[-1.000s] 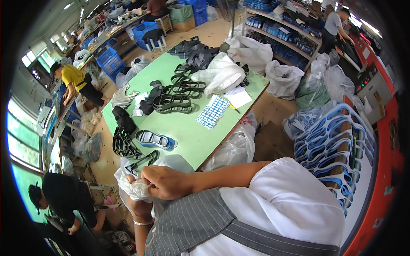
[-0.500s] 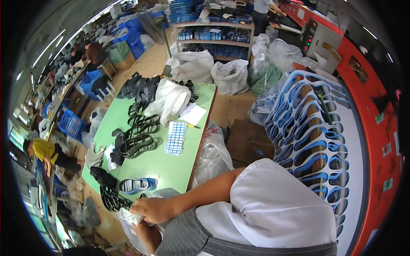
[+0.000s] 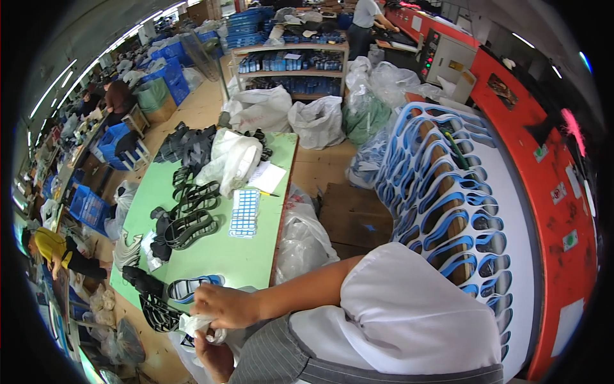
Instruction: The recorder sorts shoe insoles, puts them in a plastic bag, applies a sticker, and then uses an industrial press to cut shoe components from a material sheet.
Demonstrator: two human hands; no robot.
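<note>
At the near edge of the green table (image 3: pixel 252 265), my right hand (image 3: pixel 224 307) is closed on a crumpled white plastic bag (image 3: pixel 194 325). My left hand (image 3: pixel 214 355), just below it, also grips the bag, with its fingers partly hidden. Thin clear plastic hangs beneath them. A blue and grey sole-shaped piece (image 3: pixel 181 290) lies beside my right hand, which covers part of it in this view. To the left of my hands are black strappy shoe parts (image 3: pixel 158 313) at the table's edge.
Black sole-shaped frames (image 3: pixel 192 229), a white cloth-like bundle (image 3: pixel 229 160) and a blue-and-white gridded sheet (image 3: pixel 244 213) lie on the table. A rack of blue-white cut sheets (image 3: pixel 448 211) stands at right by a red machine (image 3: pixel 521 153). Sacks (image 3: pixel 316 121) sit beyond; other people work farther off.
The view has turned a little, so the scene sits farther left. My right hand has shifted up toward the blue sole-shaped piece and now overlaps it. Both hands still grip the white plastic.
</note>
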